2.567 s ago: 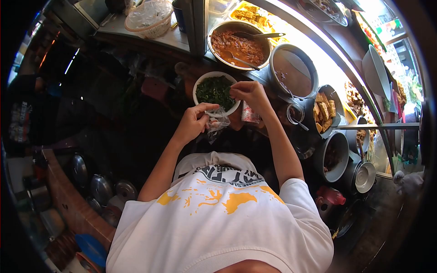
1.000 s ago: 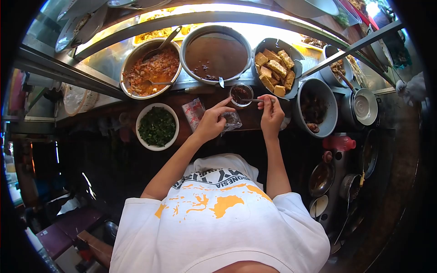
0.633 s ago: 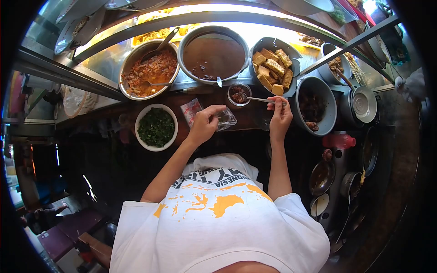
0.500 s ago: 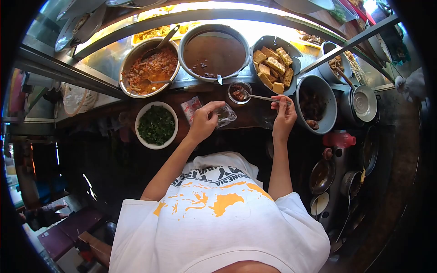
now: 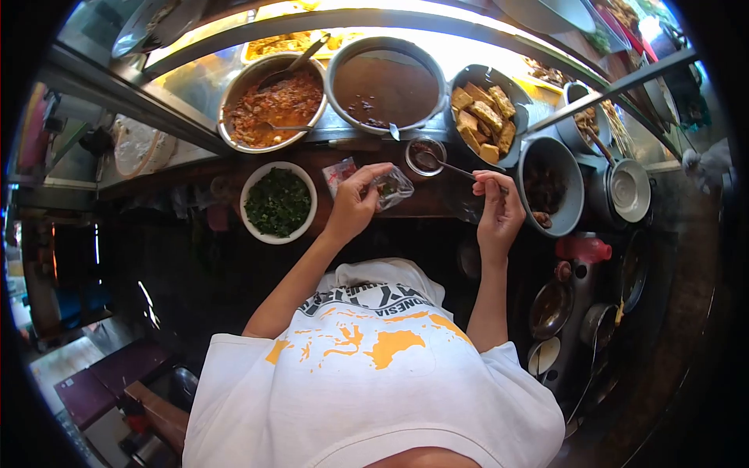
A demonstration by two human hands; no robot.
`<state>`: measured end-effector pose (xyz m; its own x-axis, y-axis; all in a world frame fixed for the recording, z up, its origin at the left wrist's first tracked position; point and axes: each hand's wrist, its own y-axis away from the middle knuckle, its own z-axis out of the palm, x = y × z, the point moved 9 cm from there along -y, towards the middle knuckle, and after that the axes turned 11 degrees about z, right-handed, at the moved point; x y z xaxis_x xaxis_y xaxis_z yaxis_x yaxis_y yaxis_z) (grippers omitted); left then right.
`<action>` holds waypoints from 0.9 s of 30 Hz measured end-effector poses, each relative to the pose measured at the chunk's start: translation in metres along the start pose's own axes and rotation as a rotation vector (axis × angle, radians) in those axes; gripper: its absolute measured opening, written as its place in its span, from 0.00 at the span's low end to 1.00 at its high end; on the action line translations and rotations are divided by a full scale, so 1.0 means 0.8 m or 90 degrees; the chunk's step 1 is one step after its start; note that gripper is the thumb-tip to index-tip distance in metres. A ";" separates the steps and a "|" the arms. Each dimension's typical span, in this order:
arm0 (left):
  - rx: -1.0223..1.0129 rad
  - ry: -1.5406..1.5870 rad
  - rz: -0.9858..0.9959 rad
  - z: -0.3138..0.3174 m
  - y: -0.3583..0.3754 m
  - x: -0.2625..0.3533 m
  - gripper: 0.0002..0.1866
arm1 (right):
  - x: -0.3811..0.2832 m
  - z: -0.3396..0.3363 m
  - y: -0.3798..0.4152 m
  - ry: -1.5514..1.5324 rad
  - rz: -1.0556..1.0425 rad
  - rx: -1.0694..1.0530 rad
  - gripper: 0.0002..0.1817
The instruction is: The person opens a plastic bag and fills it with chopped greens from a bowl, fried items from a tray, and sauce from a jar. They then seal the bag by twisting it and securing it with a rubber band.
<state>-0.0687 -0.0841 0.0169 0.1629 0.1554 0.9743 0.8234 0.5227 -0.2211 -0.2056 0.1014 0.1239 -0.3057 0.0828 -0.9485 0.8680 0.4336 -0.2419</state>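
Note:
My left hand (image 5: 356, 206) is closed on a small clear plastic bag (image 5: 395, 189) with something greenish inside. A metal spoon (image 5: 456, 167) is pinched in my right hand (image 5: 498, 209), its bowl end in a small glass jar (image 5: 426, 156) of dark red paste. Behind my left hand lies a red and white packet (image 5: 338, 173). To the left stands a white bowl of chopped greens (image 5: 278, 201).
At the back are a pot of reddish food (image 5: 273, 105), a pot of brown liquid (image 5: 385, 84) and a bowl of fried pieces (image 5: 485, 115). A grey bowl (image 5: 563, 187) stands right of my right hand, with pans (image 5: 551, 307) below. Metal bars cross above.
The spoon's bowl end has gone lower into the jar, and my right hand has turned slightly. The counter has shifted a little in view. The bag remains in my left hand.

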 end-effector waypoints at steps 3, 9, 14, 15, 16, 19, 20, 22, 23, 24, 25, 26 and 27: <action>-0.005 -0.025 0.063 -0.012 0.004 0.042 0.21 | 0.038 0.025 -0.010 0.104 0.021 -0.056 0.07; 0.019 -0.056 0.049 -0.077 0.021 0.155 0.20 | 0.047 0.075 -0.010 0.332 -0.102 -0.095 0.13; 0.151 -0.119 0.111 -0.192 0.062 0.244 0.21 | -0.002 0.076 -0.012 0.345 -0.118 -0.043 0.14; 0.172 -0.098 0.067 -0.208 0.071 0.242 0.22 | -0.007 0.084 -0.010 0.345 -0.122 -0.063 0.14; 0.199 -0.100 0.038 -0.226 0.080 0.230 0.20 | -0.010 0.091 -0.008 0.346 -0.129 -0.082 0.14; 0.272 -0.131 -0.028 -0.303 0.093 0.202 0.18 | -0.027 0.108 -0.006 0.336 -0.161 -0.089 0.13; 0.293 -0.154 -0.040 -0.334 0.098 0.205 0.18 | -0.033 0.111 -0.004 0.339 -0.170 -0.090 0.12; 0.341 -0.226 -0.032 -0.388 0.101 0.219 0.19 | -0.036 0.119 -0.001 0.331 -0.173 -0.096 0.12; 0.353 -0.237 -0.022 -0.417 0.100 0.222 0.20 | -0.036 0.122 0.000 0.328 -0.173 -0.100 0.12; 0.364 -0.248 -0.012 -0.449 0.097 0.223 0.21 | -0.036 0.128 0.003 0.317 -0.164 -0.110 0.12; 0.377 -0.269 -0.012 -0.487 0.095 0.220 0.23 | -0.037 0.135 0.006 0.305 -0.153 -0.119 0.11; 0.389 -0.290 -0.012 -0.528 0.092 0.214 0.24 | -0.037 0.141 0.010 0.294 -0.142 -0.129 0.11; 0.429 -0.265 0.015 -0.575 0.089 0.201 0.24 | -0.038 0.147 0.014 0.297 -0.144 -0.135 0.11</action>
<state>0.2665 -0.4077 0.1779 -0.1500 0.4040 0.9024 0.2936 0.8897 -0.3496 -0.1405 -0.0015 0.1256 -0.6575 0.3337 -0.6755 0.6776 0.6539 -0.3366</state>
